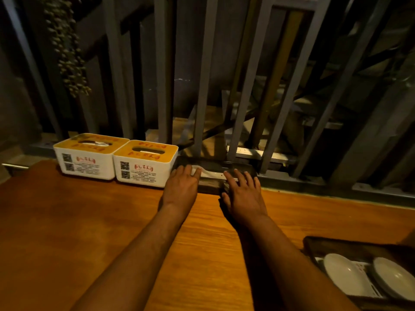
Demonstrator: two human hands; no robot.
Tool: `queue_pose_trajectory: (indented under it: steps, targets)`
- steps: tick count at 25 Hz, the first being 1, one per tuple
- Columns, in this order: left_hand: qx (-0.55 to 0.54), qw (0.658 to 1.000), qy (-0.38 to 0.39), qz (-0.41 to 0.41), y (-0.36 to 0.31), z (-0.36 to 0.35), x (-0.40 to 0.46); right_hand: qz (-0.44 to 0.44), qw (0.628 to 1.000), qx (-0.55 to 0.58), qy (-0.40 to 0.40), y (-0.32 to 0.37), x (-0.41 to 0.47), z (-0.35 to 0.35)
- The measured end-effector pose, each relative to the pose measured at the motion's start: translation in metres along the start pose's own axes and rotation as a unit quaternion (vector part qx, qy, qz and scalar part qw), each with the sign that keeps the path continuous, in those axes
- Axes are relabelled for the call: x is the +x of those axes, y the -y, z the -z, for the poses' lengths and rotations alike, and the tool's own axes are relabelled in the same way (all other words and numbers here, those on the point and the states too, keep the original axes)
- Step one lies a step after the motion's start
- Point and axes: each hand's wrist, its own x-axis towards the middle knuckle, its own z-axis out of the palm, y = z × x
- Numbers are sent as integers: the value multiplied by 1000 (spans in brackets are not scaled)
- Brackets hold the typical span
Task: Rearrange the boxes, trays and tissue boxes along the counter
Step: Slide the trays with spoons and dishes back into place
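Note:
Two white tissue boxes with orange lids stand side by side at the counter's far edge, one at the left [86, 157] and one to its right [143, 163]. Right of them lies a low dark tray [211, 184] holding white paper [207, 172]. My left hand [183, 184] rests on the tray's left end, fingers straight and touching the paper. My right hand [241, 189] lies flat over the tray's right part with fingers spread, the thumb down at its near edge.
The wooden counter [101, 232] stretches toward me. A dark tray [336, 245] with two white dishes [345, 273] sits at the near right. Grey metal railing bars [204, 86] rise just behind the far edge, and a hanging plant [67, 52] is at the upper left.

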Motion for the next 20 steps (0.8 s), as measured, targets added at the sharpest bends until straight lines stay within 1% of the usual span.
queue_pose_trajectory:
  steps: [3,6,8,10,12,15,17,20]
  targets:
    - [10,1000,2,-5,1,-1,14,9,999,-24,31,-5,17,1]
    - [23,999,33,-17,0,9,19,11,996,-36,79,-5,25,9]
    - [22,998,50,-18,-3,15,12,11,995,-28,96,-2,19,20]
    - [-6,999,33,-12,-9,21,-1,14,998,1,60,1,0,35]
    - [-46,999,9,-27,-27,36,-25,26,999,16,28,1,-34,52]
    - [-95,994,-9,-57,-72,63,-76,22,998,43,27,-12,-96,79]
    - [-147,987,-13,-62,-108,82,-115,6,997,70,25,-33,-142,94]
    - [-194,978,-17,-77,-165,98,-157,-16,995,99,-18,-82,-205,112]
